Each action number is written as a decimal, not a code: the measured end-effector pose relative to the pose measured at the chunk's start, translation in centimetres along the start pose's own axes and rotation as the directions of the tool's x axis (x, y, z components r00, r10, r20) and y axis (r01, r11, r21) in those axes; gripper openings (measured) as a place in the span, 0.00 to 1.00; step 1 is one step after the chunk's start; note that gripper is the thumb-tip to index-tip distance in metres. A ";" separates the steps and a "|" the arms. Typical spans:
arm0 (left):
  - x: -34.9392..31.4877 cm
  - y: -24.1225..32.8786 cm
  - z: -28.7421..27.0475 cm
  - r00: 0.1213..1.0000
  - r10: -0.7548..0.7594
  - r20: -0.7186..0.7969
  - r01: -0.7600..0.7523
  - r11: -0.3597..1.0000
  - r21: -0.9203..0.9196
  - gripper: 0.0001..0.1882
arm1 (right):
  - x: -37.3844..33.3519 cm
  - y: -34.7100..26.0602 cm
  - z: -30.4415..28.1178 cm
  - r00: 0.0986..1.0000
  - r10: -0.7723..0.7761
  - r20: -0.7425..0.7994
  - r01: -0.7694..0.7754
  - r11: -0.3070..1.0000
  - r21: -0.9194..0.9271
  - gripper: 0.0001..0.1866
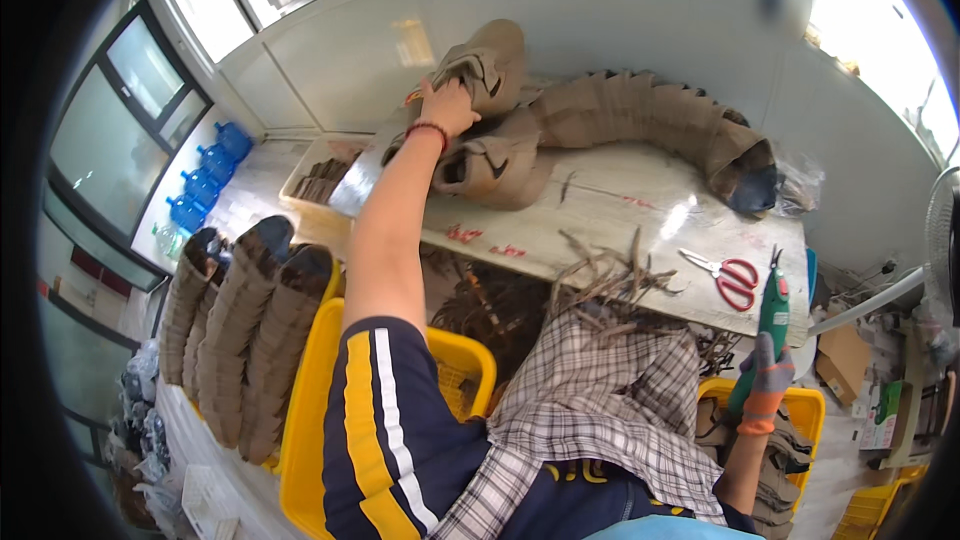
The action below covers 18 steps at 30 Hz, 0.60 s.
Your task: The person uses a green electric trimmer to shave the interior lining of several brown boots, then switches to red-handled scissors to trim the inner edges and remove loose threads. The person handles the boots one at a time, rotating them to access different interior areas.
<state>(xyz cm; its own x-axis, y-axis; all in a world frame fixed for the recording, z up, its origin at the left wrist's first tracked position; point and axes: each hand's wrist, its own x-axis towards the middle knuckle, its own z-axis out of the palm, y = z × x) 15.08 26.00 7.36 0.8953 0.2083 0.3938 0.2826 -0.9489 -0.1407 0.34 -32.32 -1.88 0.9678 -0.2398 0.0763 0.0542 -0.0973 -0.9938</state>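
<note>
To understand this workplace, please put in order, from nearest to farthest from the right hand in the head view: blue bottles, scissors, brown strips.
From the right hand, which holds a green tool:
1. Scissors, on the table, just ahead.
2. Brown strips, near the table's front edge, farther left.
3. Blue bottles, on the floor, far left.

At the far left of the table (610,185), brown shoe uppers (497,48) sit piled, rounded end toward the far side, a dark curved mark on the flank. Just nearer, more brown uppers (515,172) lie bunched, a dark opening facing left. The green hand tool (774,312), with a red button, is held at the near right corner, dark tip pointing away; its exact shape I can't quite make out.
</note>
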 end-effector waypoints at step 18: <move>-1.6 16.4 11.9 0.821 -0.293 0.490 0.561 0.254 -0.788 0.30 | 0.8 1.5 -0.4 0.999 0.040 -0.009 -0.040 0.997 -0.072 0.15</move>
<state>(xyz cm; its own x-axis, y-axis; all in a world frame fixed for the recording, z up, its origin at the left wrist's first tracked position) 22.41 12.89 -6.33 0.8208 0.5655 -0.0808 0.3029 -0.3109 0.9009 1.15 -33.03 -3.26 0.9671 -0.2518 0.0374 -0.0026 -0.1567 -0.9876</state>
